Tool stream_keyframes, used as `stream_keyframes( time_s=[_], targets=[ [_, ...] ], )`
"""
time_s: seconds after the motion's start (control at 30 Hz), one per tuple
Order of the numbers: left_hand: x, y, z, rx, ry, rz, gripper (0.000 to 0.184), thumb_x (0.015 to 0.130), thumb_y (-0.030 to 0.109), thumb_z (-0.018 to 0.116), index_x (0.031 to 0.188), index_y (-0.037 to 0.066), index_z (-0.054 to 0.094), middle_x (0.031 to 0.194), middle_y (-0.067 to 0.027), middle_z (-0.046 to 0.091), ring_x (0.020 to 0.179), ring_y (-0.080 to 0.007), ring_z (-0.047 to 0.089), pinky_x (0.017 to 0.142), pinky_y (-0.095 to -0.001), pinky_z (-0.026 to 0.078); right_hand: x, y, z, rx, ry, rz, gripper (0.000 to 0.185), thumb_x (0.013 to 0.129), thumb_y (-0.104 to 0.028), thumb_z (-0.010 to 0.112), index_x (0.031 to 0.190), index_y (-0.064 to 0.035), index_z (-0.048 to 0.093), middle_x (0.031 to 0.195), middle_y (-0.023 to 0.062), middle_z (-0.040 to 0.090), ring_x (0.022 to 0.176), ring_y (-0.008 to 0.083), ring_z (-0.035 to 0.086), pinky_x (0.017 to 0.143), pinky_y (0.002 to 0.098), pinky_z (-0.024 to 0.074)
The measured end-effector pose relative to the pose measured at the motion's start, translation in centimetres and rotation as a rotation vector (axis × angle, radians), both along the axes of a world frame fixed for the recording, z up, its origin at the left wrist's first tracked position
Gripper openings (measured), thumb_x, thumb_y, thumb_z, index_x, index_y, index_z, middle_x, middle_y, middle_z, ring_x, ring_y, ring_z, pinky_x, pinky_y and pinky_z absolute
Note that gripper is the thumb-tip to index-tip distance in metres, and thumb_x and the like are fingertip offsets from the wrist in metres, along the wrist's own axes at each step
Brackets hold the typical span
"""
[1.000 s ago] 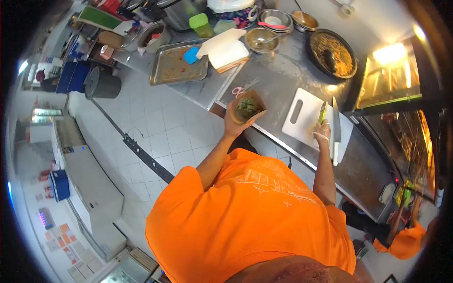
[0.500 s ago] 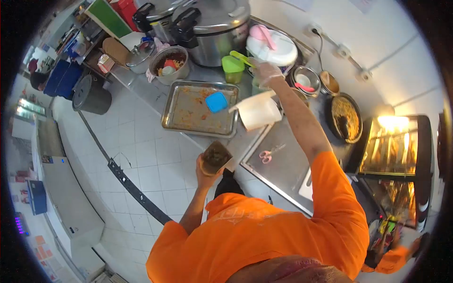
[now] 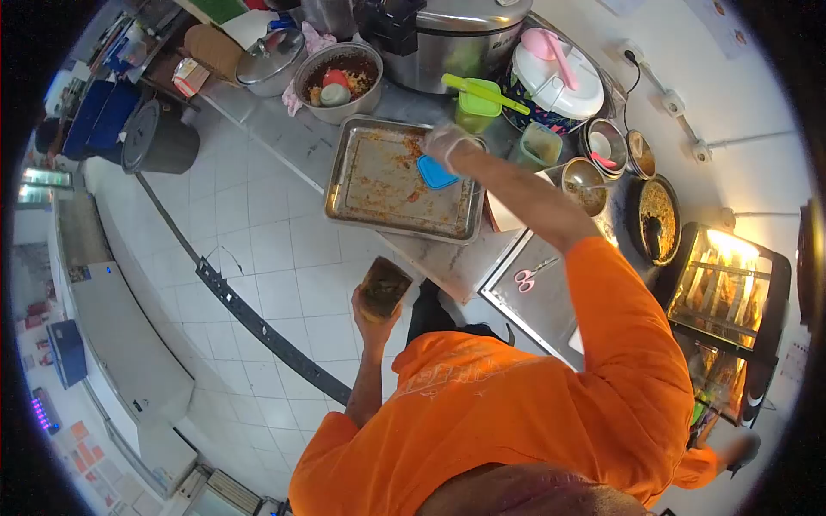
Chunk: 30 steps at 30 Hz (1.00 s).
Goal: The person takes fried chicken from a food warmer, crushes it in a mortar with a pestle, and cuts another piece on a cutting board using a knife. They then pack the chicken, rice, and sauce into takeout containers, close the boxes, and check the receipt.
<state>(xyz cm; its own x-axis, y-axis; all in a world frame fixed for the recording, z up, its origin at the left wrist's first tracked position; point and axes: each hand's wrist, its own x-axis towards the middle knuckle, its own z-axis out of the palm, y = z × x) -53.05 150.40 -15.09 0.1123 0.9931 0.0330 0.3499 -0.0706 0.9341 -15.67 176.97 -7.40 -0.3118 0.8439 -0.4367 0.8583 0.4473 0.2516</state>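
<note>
My left hand (image 3: 376, 316) is wrapped round a small brown paper box (image 3: 385, 288) with something dark inside, held over the floor by the counter edge. My right hand (image 3: 452, 148), in a clear plastic glove, is over the back right part of a stained metal tray (image 3: 344, 185), beside a blue lid (image 3: 436, 173); its fingers are blurred. Just behind it stands a green container (image 3: 478, 109) with a lime-green utensil (image 3: 486, 93) across its top. To the right is a clear tub (image 3: 540, 144) with pale green contents.
A pot with dark red food (image 3: 342, 79) and a large steel cooker (image 3: 447, 52) stand behind. Pink scissors (image 3: 525, 279), metal bowls (image 3: 605, 142) and a black pan of food (image 3: 654, 219) are at right, near a lit display case (image 3: 723, 279). Another person's orange sleeve (image 3: 695, 469) shows lower right.
My right hand went from the cutting board to the containers at the back, then left over the tray. The green utensil it held now lies on the green container. The view has shifted left.
</note>
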Motion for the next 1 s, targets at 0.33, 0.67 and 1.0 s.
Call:
stream_keyframes(
  time_s=[0.33, 0.67, 1.0],
  targets=[
    [2.6, 1.9, 1.3, -0.048, -0.188, -0.054, 0.095, 0.062, 0.008, 0.092, 0.14, 0.003, 0.037, 0.128, -0.014, 0.052, 0.119, -0.0257, 0.055, 0.1, -0.0397, 0.048, 0.3, -0.5, -2.7, -0.316, 0.212, -0.164, 0.032, 0.08, -0.019, 0.068, 0.11, -0.0099, 0.069, 0.097, 0.0151, 0.072, 0.087, 0.0343, 0.069, 0.077, 0.0444, 0.0552],
    [3.3, 3.1, 2.6, 0.013, -0.106, -0.303, 0.093, 0.065, 0.01, 0.092, 0.14, 0.005, 0.037, 0.127, -0.0145, 0.055, 0.113, -0.0256, 0.061, 0.095, -0.0376, 0.052, 11.9, -10.9, 11.8, 0.365, 0.106, -0.687, 0.021, 0.086, -0.009, 0.059, 0.105, -0.012, 0.068, 0.098, 0.0149, 0.072, 0.096, 0.0352, 0.07, 0.079, 0.0452, 0.0568],
    [6.6, 1.9, 1.0, -0.064, -0.329, -0.484, 0.098, 0.064, 0.009, 0.093, 0.143, 0.004, 0.034, 0.128, -0.0131, 0.054, 0.117, -0.0239, 0.059, 0.097, -0.0369, 0.051, 15.9, -13.5, 10.1, 0.113, 0.322, -0.816, 0.038, 0.077, -0.033, 0.07, 0.105, -0.0071, 0.075, 0.109, 0.0174, 0.072, 0.102, 0.0323, 0.069, 0.093, 0.043, 0.0541]
  ],
)
